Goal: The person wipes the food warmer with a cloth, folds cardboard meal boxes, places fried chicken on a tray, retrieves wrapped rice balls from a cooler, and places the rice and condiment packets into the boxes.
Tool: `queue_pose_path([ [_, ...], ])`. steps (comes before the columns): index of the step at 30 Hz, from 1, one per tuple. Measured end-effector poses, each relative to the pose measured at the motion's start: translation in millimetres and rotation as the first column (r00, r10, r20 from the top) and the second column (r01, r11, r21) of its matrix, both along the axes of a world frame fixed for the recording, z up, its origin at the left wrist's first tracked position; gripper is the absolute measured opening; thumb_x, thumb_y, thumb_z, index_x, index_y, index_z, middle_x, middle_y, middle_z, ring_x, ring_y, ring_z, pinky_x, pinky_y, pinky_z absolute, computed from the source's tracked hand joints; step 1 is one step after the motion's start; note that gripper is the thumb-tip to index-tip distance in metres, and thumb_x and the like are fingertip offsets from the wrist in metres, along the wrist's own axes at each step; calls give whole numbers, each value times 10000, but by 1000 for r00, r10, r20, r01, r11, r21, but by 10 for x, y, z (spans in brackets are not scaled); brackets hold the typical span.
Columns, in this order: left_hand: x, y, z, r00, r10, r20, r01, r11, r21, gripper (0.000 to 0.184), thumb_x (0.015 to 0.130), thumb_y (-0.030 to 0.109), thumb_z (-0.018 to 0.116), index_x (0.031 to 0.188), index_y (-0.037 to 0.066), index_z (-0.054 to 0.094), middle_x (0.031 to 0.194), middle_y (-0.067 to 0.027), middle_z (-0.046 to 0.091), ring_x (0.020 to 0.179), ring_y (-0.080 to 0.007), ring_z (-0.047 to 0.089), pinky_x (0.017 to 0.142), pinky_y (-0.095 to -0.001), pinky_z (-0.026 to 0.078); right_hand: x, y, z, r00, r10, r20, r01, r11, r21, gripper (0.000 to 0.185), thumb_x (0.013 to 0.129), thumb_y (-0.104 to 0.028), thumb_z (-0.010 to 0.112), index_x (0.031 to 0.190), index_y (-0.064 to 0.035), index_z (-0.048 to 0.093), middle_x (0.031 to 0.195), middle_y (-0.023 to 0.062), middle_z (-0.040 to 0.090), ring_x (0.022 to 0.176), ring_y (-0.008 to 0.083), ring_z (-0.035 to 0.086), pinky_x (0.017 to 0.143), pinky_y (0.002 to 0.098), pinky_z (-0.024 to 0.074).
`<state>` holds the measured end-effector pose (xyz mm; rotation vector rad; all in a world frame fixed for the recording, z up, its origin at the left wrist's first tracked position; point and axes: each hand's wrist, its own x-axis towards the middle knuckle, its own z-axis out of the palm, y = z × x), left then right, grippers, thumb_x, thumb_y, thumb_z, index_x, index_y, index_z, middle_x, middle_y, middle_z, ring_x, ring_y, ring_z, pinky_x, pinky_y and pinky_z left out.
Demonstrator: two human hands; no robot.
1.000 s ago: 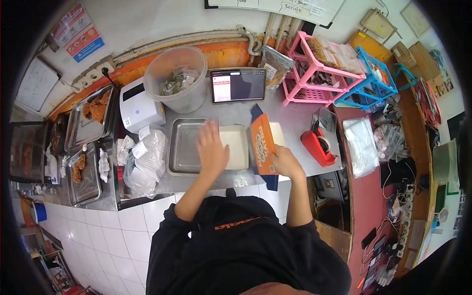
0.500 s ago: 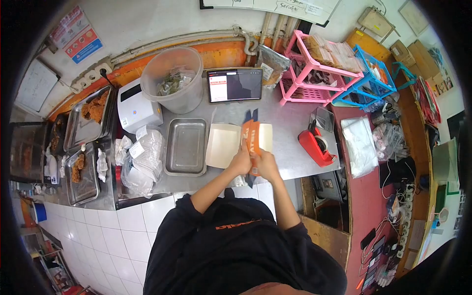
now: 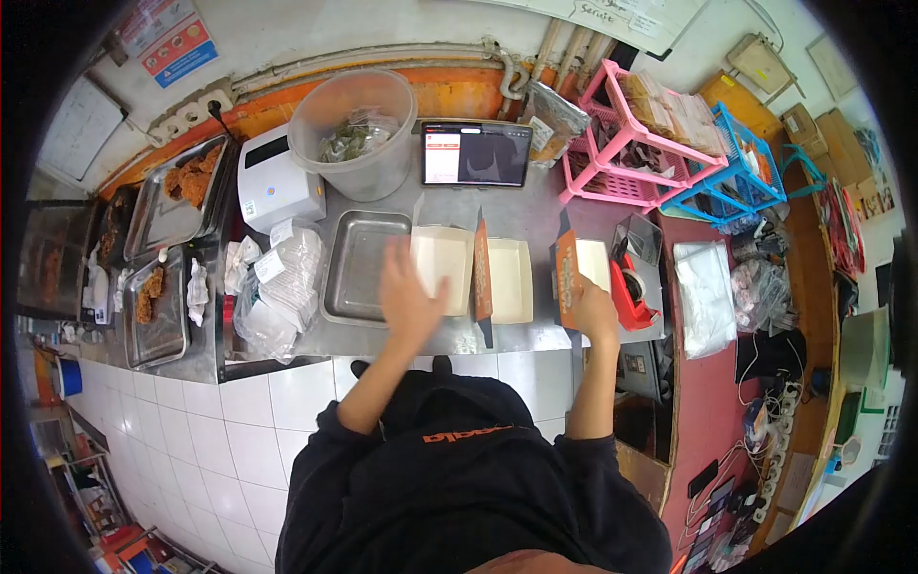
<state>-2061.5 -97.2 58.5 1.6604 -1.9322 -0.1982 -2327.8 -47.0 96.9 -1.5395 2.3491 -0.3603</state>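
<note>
Three paper food boxes with cream insides stand in a row on the steel counter: a left box [image 3: 448, 258], a middle box [image 3: 509, 282] and a right box [image 3: 566, 270]. Orange printed lids with dark flaps stand up on the middle and right ones. My right hand [image 3: 597, 312] grips the right box at its near edge, beside the red tape dispenser [image 3: 633, 297]. Slightly blurred, my left hand [image 3: 409, 298] hovers with fingers spread over the gap between the left box and a metal tray [image 3: 337, 306]. It holds nothing.
Behind the boxes stand a tablet [image 3: 475, 158] and a clear tub [image 3: 352, 182] of green-filled packets. A white printer [image 3: 279, 187] and bagged paper [image 3: 285, 277] are to the left, near trays of fried chicken [image 3: 191, 180]. Pink [image 3: 622, 163] and blue racks [image 3: 741, 187] stand at right.
The orange cardboard both hands held together is now apart: a box stands in the middle and another is at the right in my right hand. My left hand has let go and moved left.
</note>
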Motion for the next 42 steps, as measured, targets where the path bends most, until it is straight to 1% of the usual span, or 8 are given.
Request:
queue_pose_path([
  [2,320,-81,-254,993,113,-27,-113,993,-17,734,734,285,607,1317,24,246,1307,-231,328,1098,-378,452,850,-456,411,196,-103,146,998,37,44,-34,996,-80,283,820,-155,494,1081,-62,551,903,210,605,830,375,578,733,427,455],
  [4,517,-106,-529,988,69,-135,36,756,654,600,765,206,557,1292,48,317,1136,-240,502,991,-380,524,830,-447,416,427,-264,74,967,211,140,-116,860,-498,333,809,-113,521,1141,-91,526,995,187,594,875,355,579,775,393,452],
  [8,638,49,-488,979,-14,-203,125,827,549,468,807,117,474,1261,58,376,981,-248,570,901,-401,550,806,-445,416,1244,-385,194,623,429,654,-212,898,-386,407,821,-55,520,1219,-21,441,1186,172,495,1041,304,524,818,345,464],
  [13,980,439,443,902,54,-428,65,964,259,455,816,5,393,1265,76,393,1058,-248,536,923,-413,533,772,-418,428,1817,-622,-570,865,453,217,-361,861,-359,510,798,-57,533,1262,30,341,1276,204,369,1106,339,445,841,376,445],
  [17,1083,724,670,940,36,-340,8,992,125,482,816,-7,387,1289,82,364,1086,-245,526,921,-406,540,766,-399,439,2064,-839,-461,897,408,172,-332,877,-348,530,764,-57,536,1242,46,329,1172,198,409,886,362,559,733,402,483],
  [24,1120,1069,764,896,173,-410,-31,944,329,477,836,24,386,1308,57,325,979,-274,552,805,-413,567,687,-415,448,2231,-968,-612,821,571,13,-556,804,-212,147,733,-101,563,740,43,597,839,195,591,774,341,597,671,418,487],
  [35,1099,1464,-111,919,40,-392,125,913,387,425,835,50,391,1260,34,375,806,-298,554,729,-429,552,649,-472,424,1997,-189,-1723,718,689,-99,-671,722,166,144,729,-100,515,727,-33,642,749,170,628,708,295,635,621,383,511],
  [42,1036,1379,-139,926,0,-378,191,863,468,399,855,49,371,1254,42,387,856,-303,558,802,-429,550,699,-461,423,1838,12,-1946,774,627,-90,-609,775,169,148,710,-164,549,684,-50,640,708,155,628,663,288,631,606,378,507],
])
